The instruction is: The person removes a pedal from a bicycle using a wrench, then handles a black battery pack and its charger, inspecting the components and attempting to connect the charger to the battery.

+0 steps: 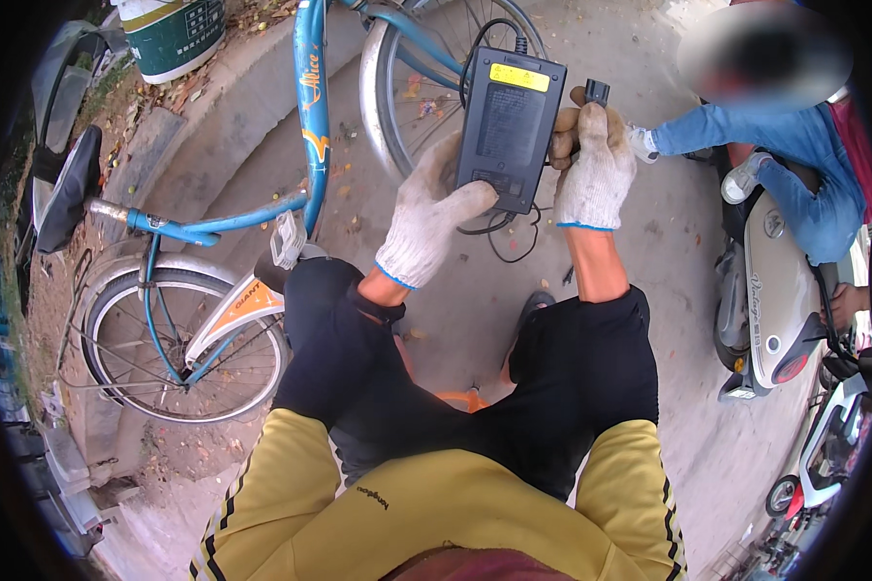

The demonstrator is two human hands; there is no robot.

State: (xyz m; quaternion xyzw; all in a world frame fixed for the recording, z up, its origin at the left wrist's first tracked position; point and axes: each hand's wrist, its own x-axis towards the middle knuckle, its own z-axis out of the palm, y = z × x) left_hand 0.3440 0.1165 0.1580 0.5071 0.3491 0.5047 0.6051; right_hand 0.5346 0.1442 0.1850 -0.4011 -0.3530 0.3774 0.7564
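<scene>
A black battery charger (507, 136), a flat box with a yellow label near its top, is held up in front of me. My left hand (431, 208), in a white knit glove, grips its lower left side with the thumb across the face. In my gloved right hand (594, 165) a small black plug (597, 92) is pinched between thumb and fingers, beside the charger's right edge. A black cable (470, 63) leaves the charger's top and loops behind its left side. Another thin black cord (513, 254) hangs below the box.
A blue bicycle (315, 107) stands at the left, by a concrete kerb (252, 87). A green and white bucket (174, 44) sits at the upper left. At the right, a person in blue jeans (794, 145) sits on a beige scooter (770, 281). More scooters (833, 436) stand at lower right.
</scene>
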